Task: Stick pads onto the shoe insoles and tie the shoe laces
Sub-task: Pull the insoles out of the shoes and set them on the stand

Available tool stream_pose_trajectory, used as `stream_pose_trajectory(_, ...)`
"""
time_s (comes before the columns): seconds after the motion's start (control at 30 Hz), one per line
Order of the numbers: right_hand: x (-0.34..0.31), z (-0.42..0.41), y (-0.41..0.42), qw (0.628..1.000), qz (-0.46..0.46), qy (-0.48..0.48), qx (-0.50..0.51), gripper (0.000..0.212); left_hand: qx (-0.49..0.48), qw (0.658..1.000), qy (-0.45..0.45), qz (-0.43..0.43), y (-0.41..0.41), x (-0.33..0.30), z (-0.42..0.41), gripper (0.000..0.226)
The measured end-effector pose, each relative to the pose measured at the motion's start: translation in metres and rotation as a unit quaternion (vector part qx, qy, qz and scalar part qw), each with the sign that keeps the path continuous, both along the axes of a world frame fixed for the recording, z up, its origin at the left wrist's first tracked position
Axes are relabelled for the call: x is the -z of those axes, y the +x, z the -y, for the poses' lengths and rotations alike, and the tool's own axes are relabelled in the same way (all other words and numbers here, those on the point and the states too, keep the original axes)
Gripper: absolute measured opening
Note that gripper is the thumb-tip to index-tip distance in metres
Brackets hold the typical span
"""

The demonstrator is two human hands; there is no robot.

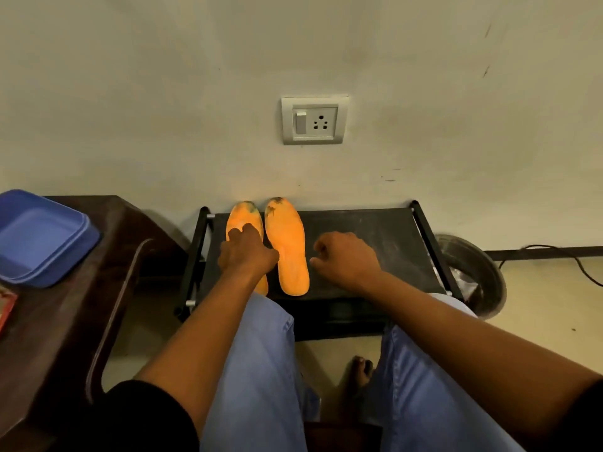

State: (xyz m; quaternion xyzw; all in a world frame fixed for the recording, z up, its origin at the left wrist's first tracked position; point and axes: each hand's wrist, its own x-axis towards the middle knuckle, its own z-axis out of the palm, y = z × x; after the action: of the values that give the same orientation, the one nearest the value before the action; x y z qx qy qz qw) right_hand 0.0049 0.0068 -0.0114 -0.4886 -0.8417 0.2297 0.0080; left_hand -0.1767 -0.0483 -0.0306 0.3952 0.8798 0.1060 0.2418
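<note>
We see two orange insoles lying side by side, toes toward the wall, on a low black rack (375, 236): the left insole (243, 216) and the right insole (288, 246) sit just beside each other near the rack's left end. Both show dark smudges at the toe. Our left hand (246, 252) rests on the left insole, fingers laid fairly straight over its middle and covering much of it; it presses or touches and does not grip. Our right hand (346, 259) hangs over the bare rack top just right of the right insole, fingers loosely curled; whether it pinches something small we cannot tell, since the fingertips turn away from the camera. No pad is visible on the exposed parts of either insole, and no loose pads, backing sheets or shoes with laces are in view. We judge the task to be at an early stage: the insoles are out and laid flat, ready for pads, but sticking is not shown as done on either one, and lace tying has not begun as far as this view tells. A blue tub (39, 236) sits on a brown table (107, 223) to the left; its contents are hidden from here.
</note>
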Motion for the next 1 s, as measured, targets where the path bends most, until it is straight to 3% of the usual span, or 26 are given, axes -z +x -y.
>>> stream_pose_trajectory(0.2, 0.04, -0.03, -0.038, 0.998, -0.031, -0.021, 0.046, 0.024, -0.032, 0.998, -0.049, -0.007, -0.019, 0.018, -0.03, 0.083)
stream_pose_trajectory(0.47, 0.069, -0.07, -0.058, 0.995, -0.014, -0.059, 0.08, 0.042, -0.036, 0.994, -0.095, -0.045, -0.033, 0.026, -0.057, 0.098)
stream_pose_trajectory(0.6, 0.075, -0.08, -0.076, 0.987, -0.048, -0.107, 0.107, 0.05, -0.045, 0.991, -0.121, -0.031, -0.034, 0.037, -0.058, 0.1)
stream_pose_trajectory(0.77, 0.079, -0.084, -0.097, 0.986, -0.055, -0.1, 0.12, 0.061, -0.075, 0.99, -0.114, -0.038, -0.031, 0.042, -0.065, 0.106)
stream_pose_trajectory(0.87, 0.084, -0.084, -0.098, 0.983, -0.046, -0.093, 0.152, 0.058, -0.089, 0.99, -0.098, -0.042, -0.036, 0.043, -0.067, 0.11)
stream_pose_trajectory(1.0, 0.086, -0.088, -0.095, 0.975, -0.058, -0.123, 0.179, 0.039, -0.087, 0.99, -0.096, -0.056, -0.042, 0.043, -0.065, 0.114)
